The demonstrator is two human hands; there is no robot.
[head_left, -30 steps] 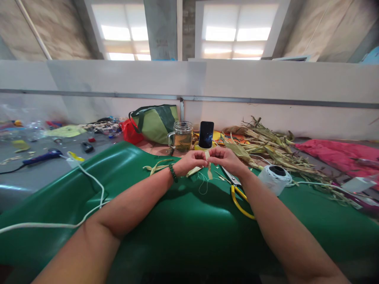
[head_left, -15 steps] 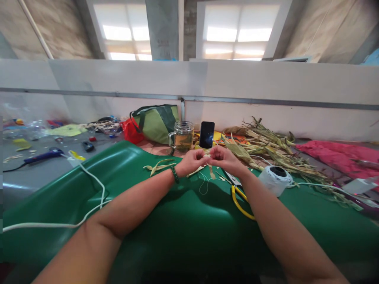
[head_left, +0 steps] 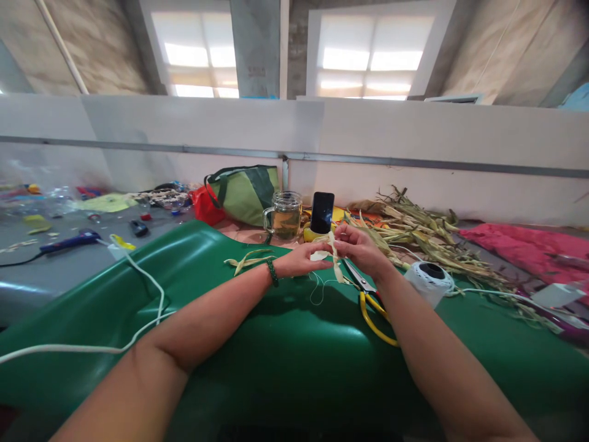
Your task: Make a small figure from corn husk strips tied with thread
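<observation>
Between my hands, above the green mat (head_left: 285, 356), is a pale strip of corn husk (head_left: 337, 263) with one end hanging down. My right hand (head_left: 361, 247) pinches it near the top. My left hand (head_left: 304, 260), with a green bead bracelet at the wrist, has its fingertips against the husk; its thumb is apart from the fingers, and a whitish piece shows in the gap. A thin pale thread (head_left: 316, 293) loops down below the hands. Yellow-handled scissors (head_left: 368, 298) lie beside my right wrist, partly behind the forearm.
Behind the hands stand a glass mug (head_left: 286, 218) and an upright phone (head_left: 321, 212). Dried corn husks (head_left: 414, 239) heap at the right, near a white thread spool (head_left: 430, 282). Loose husk strips (head_left: 246, 263) lie left. A white cable (head_left: 92, 350) crosses the mat.
The fingertips were close together around the husk; now my right hand has shifted slightly right and my left thumb has come away from the fingers. More of the husk strip shows.
</observation>
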